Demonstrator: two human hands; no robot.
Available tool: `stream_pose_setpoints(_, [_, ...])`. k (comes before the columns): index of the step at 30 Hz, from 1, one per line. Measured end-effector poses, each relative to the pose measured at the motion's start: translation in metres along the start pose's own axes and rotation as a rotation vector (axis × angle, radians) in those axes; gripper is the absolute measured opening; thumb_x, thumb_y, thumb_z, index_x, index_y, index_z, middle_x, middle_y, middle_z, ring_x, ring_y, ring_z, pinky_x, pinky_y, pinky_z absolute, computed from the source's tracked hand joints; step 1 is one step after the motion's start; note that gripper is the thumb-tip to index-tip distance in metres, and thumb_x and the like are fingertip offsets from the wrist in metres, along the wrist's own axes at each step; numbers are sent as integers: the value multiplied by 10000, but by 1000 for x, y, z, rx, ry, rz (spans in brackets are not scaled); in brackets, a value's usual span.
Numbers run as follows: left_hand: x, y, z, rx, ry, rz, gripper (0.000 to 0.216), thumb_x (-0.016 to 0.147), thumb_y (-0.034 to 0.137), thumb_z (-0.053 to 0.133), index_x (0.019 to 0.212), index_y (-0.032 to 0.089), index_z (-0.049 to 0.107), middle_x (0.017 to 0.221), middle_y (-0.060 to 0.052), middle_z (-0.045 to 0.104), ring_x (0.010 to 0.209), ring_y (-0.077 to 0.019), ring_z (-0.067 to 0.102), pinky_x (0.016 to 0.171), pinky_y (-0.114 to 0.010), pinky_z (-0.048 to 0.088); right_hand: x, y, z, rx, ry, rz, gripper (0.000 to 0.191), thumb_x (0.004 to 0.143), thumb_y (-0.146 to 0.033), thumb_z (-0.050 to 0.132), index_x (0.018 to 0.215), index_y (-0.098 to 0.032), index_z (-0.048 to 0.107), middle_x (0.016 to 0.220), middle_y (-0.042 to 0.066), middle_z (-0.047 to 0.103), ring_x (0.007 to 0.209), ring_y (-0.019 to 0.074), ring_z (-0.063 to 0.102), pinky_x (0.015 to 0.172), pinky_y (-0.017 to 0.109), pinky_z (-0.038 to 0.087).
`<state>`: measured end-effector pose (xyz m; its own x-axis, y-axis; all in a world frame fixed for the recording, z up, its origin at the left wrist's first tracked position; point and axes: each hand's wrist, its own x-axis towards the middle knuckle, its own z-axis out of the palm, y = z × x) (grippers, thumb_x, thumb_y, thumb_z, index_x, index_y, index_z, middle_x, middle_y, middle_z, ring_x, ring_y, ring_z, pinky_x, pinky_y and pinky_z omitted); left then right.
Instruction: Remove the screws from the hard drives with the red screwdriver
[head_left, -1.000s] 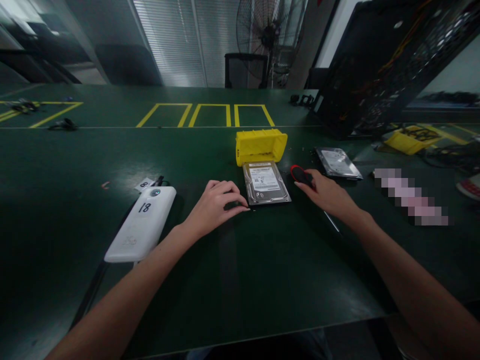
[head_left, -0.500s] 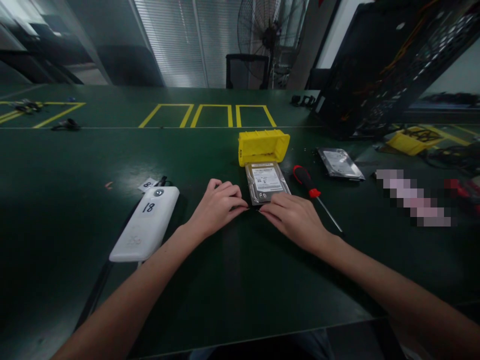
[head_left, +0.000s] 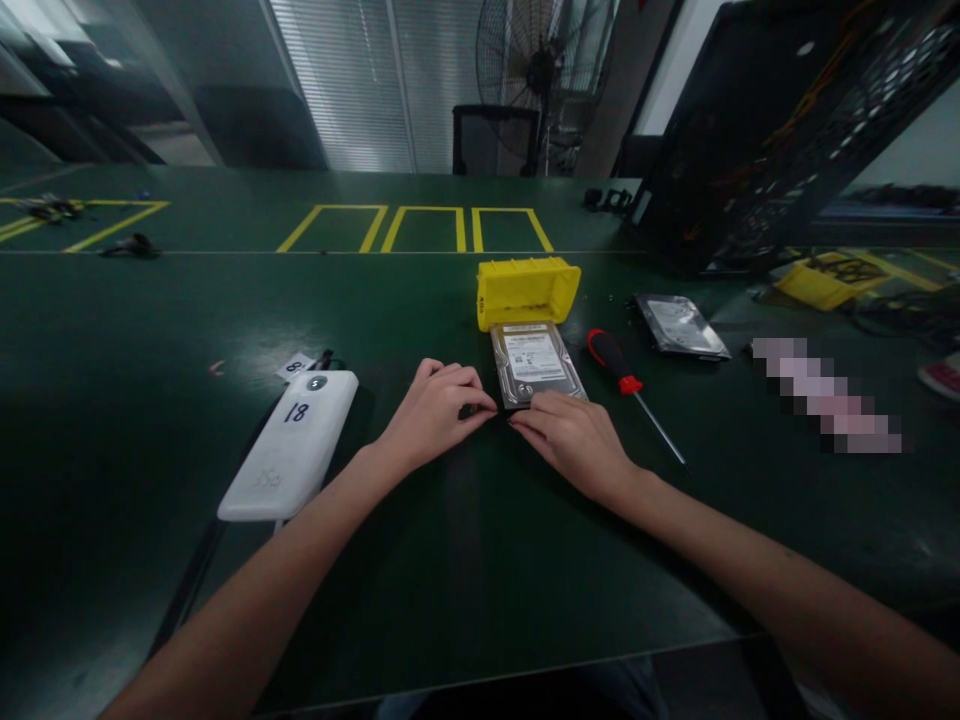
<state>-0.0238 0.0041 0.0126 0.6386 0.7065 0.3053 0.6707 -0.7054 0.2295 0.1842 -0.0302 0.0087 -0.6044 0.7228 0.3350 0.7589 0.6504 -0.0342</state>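
Lying just beyond both grips | hard drive [head_left: 538,362] | fingertips at near edge

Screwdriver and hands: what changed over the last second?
The right hand let go of the red-handled screwdriver, which now lies on the table, and moved left to the hard drive's near edge. The left hand, yellow bin and white device stayed put.

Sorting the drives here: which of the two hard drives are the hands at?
The label-up hard drive before the yellow bin, not the one right of the screwdriver.
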Motion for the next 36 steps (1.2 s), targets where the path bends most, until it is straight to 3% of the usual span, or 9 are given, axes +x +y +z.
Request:
stream_pose_setpoints(8, [1, 1, -2, -73, -60, -3, 109, 854, 261, 611, 896, 248, 710, 861, 7, 624, 857, -167, 554, 762, -329, 284, 3, 1, 2, 45, -13, -4, 207, 909, -222, 481, 926, -177, 682, 837, 36, 645, 787, 164, 582, 641, 281, 409])
stream_pose_setpoints(13, [1, 2, -3, -92, -75, -3, 101, 841, 259, 637, 912, 249, 708, 868, 11, 626, 851, -162, 558, 765, -325, 280, 3, 3, 3, 222, -7, 100, 187, 895, -240, 517, 948, -186, 689, 854, 27, 644, 800, 148, 586, 665, 258, 424])
stream_pose_setpoints(21, [0, -1, -7, -148, -23, 4, 120, 875, 286, 597, 915, 263, 708, 865, 18, 616, 846, -146, 558, 773, -321, 279, 4, 2, 6, 469, 67, 220, 174, 876, -277, 556, 929, -199, 703, 744, 11, 591, 656, 112, 517, 590, 232, 396])
stream_pose_setpoints(36, [0, 8, -9, 54, 100, 57, 144, 884, 253, 559, 918, 234, 698, 852, -11, 624, 817, -170, 533, 790, -361, 275, 6, 0, 6, 540, 136, 343, 170, 854, -270, 581, 913, -186, 717, 710, 11, 585, 637, 117, 511, 583, 242, 382])
